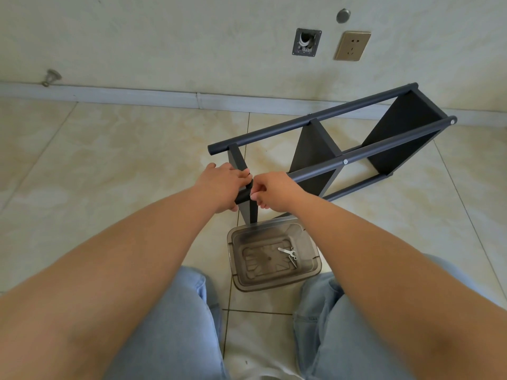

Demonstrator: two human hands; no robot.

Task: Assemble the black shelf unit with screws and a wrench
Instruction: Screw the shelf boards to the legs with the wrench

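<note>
Knees: pale jeans [170, 325] fill the bottom of the view, the person crouched or seated over the tiled floor [96, 165]
Left hand [222, 187]: fingers curled round the near end of a black tube [242, 196], holding it steady
Right hand [271, 192]: touching the left, fingertips pinched at the same tube end; whether they hold a screw I cannot tell, it is hidden
Clear tub [274, 256]: on the floor just below both hands, between the knees, with a small silver wrench [286, 252] and what look like a few loose fittings beside it
Black shelf unit [343, 144]: lying on its side on the floor, running away to the right toward the wall; three panels sit between the long tubes
Done: screw heads [345, 161] show at the middle joint and at the far tube end, so those joints look fastened
Left: the near corner under the hands seems to be the joint in work; the wrench lies unused in the tub, so tightening here probably remains
</note>
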